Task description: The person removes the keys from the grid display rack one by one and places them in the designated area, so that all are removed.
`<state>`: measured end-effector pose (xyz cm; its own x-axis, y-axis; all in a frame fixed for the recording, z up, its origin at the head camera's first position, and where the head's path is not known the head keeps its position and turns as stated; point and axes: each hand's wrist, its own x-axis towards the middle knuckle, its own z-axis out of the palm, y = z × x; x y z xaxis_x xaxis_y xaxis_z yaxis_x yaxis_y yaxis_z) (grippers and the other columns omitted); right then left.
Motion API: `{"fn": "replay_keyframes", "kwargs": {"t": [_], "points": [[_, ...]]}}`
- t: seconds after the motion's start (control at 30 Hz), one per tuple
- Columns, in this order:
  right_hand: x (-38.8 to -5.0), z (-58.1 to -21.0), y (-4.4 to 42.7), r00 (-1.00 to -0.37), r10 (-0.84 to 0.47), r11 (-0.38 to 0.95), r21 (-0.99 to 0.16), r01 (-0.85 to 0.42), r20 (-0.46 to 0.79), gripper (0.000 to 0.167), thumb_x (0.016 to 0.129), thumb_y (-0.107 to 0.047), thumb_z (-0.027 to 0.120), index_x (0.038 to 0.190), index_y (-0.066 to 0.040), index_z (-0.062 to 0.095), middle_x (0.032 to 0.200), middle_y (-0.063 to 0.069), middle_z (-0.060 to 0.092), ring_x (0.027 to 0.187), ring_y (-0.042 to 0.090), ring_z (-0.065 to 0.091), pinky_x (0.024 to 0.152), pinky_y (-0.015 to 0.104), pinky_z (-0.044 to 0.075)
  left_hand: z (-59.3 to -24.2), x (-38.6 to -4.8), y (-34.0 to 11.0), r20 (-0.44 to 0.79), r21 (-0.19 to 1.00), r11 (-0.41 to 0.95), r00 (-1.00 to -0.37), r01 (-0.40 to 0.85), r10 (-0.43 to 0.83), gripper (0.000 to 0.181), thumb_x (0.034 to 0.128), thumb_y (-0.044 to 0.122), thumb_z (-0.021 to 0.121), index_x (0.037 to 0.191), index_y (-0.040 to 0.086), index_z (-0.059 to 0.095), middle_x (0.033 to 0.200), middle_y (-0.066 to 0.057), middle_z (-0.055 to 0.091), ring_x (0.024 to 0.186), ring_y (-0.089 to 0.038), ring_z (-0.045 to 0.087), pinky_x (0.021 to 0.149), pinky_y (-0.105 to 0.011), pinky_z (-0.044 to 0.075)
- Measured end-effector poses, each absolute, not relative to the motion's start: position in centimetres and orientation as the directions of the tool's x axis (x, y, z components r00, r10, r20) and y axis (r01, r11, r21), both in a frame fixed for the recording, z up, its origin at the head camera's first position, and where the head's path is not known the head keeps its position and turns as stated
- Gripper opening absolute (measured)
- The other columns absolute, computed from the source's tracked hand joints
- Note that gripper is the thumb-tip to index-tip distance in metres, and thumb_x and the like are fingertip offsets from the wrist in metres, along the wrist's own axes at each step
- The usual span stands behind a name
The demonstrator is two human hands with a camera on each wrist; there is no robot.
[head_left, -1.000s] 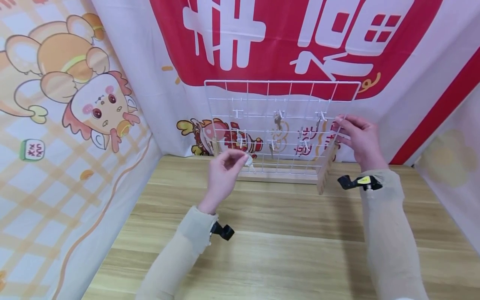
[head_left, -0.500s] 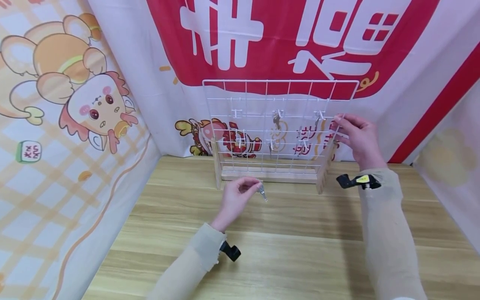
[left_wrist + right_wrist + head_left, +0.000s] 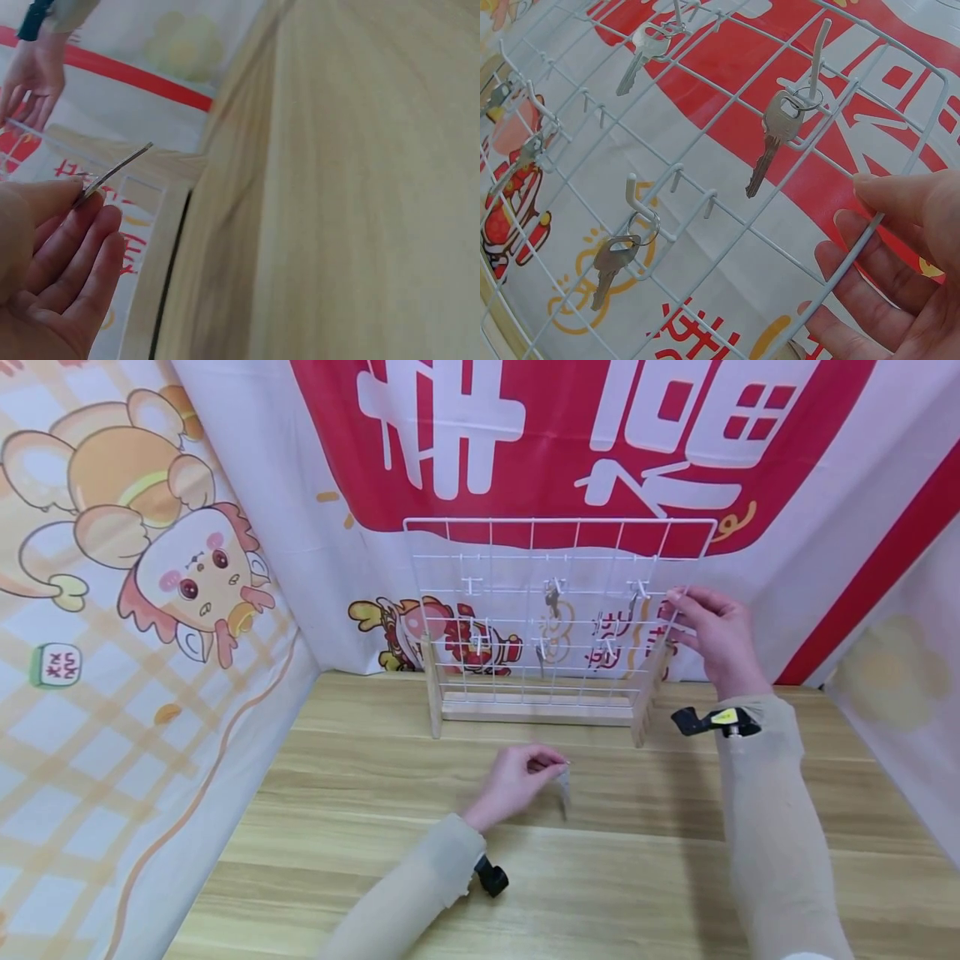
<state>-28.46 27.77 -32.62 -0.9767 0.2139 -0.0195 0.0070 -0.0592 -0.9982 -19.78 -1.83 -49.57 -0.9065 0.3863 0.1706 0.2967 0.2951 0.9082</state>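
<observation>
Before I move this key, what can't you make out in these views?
Held key: in the left wrist view it is edge-on, hiding its teeth; the left fingers cover its gripped end.
Same key, head view: too small and blurred.
Leftmost hanging key, right wrist view: too small for its teeth.
Wire grid, right wrist view: cut off by the top edge.

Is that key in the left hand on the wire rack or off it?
Off. The left hand pinches the key in front of the wire rack, not touching it.
</observation>
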Motion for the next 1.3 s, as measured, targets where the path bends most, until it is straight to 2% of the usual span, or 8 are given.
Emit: {"fn": "replay_keyframes", "kwargs": {"t": [0.23,0.4,1.03,1.3], "points": [[-28.4,-32.6,27.8,-0.977,0.21,-0.064,-0.998,0.014,-0.028,0.061,0.079,-0.047,0.082,0.133,-0.021,0.069,0.133,0.005,0.064,0.124,0.024,0.058,0.108,0.04,0.044,-50.7,-20.4,0.7,0.13,0.85,0.36,-0.817,0.384,0.562,0.011,0.0954,0.012,0.074,0.106,0.01,0.077,0.091,0.011,0.071,0.079,0.0,0.064,0.072,-0.018,0.055],[-28.5,-32.7,27.8,-0.978,0.207,-0.068,-0.998,0.013,-0.026,0.06,0.079,-0.046,0.082,0.132,-0.021,0.07,0.133,0.005,0.064,0.124,0.023,0.059,0.108,0.039,0.044,-51.2,-20.8,2.1,0.144,0.781,0.416,-0.783,0.466,0.606,0.008,0.0967,0.013,0.073,0.103,0.01,0.077,0.089,0.012,0.07,0.077,0.005,0.061,0.072,-0.013,0.052],[-28.6,-32.8,27.8,-0.977,0.211,-0.072,-0.997,0.013,-0.028,0.059,0.079,-0.046,0.083,0.132,-0.021,0.07,0.133,0.006,0.063,0.123,0.023,0.058,0.107,0.039,0.045,-51.9,-21.9,3.0,0.166,0.706,0.49,-0.792,0.511,0.588,0.004,0.0935,0.012,0.076,0.097,0.011,0.078,0.09,0.009,0.073,0.08,0.005,0.061,0.075,-0.012,0.049],[-28.7,-32.8,27.9,-0.98,0.199,-0.096,-0.995,-0.002,-0.017,0.057,0.08,-0.043,0.083,0.13,-0.019,0.071,0.131,0.008,0.064,0.12,0.024,0.06,0.089,0.028,0.054,-51.6,-22.1,2.9,0.104,0.679,0.569,-0.828,0.464,0.551,0.005,0.0923,0.014,0.078,0.097,0.012,0.079,0.089,0.009,0.072,0.079,0.003,0.061,0.075,-0.012,0.048]]}}
